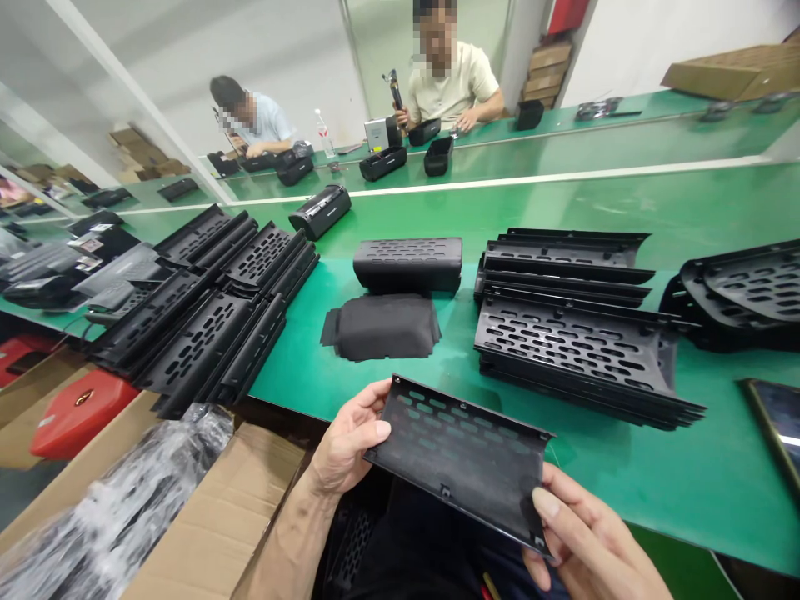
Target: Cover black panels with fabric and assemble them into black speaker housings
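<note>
I hold a black perforated plastic grille panel (459, 454) in front of me, just below the near edge of the green table (625, 467). My left hand (347, 442) grips its left end, thumb on top. My right hand (587, 542) pinches its lower right corner, thumb pressed on the face. Beyond it on the table lie a folded piece of black fabric (382, 327) and a black grille wrapped in fabric (407, 263).
Stacks of black grilles lie at the left (206, 317), the right (581, 333) and the far right (743, 292). A cardboard box (218, 517) with plastic wrap (118, 508) stands at lower left. Two people sit across the table with black speaker housings. A dark tablet (778, 425) lies at right.
</note>
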Demonstrator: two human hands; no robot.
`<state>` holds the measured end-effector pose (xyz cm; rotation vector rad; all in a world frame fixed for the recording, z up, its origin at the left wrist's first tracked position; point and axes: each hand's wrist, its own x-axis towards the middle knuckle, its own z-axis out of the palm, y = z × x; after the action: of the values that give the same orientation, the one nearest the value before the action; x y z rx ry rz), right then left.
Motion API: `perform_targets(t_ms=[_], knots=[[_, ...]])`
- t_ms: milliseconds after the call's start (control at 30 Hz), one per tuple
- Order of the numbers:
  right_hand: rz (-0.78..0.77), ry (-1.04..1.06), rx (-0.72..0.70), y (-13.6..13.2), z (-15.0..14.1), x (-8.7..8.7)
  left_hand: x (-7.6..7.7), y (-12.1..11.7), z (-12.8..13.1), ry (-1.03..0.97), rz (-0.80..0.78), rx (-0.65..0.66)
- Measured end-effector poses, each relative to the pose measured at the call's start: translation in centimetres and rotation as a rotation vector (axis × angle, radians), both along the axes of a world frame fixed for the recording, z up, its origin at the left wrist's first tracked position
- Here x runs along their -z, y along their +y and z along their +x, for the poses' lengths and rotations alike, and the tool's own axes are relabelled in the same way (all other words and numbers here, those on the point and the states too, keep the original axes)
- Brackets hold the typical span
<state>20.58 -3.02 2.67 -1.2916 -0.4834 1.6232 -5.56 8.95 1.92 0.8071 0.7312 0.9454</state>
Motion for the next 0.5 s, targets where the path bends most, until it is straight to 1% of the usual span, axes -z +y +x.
perform_targets(t_ms=[133, 267, 367, 500], knots=[[0.06, 0.011, -0.028, -0.18, 0.2, 0.4, -0.21, -0.06, -0.16, -0.037, 0.013, -0.005], [0.08, -0.053, -0.044, -0.05, -0.11, -0.08, -0.48, 0.05, -0.14, -0.044, 0.037, -0.002], [0.072, -0.074, -0.057, -0.03, -0.31, -0.35, -0.33, 0.16, -0.15, -0.029, 0.05, -0.006], [0.082, -0.062, -0.06, -0.36, -0.17, -0.03, 0.07, 0.18, -0.32, -0.032, 0.061, 0.009]])
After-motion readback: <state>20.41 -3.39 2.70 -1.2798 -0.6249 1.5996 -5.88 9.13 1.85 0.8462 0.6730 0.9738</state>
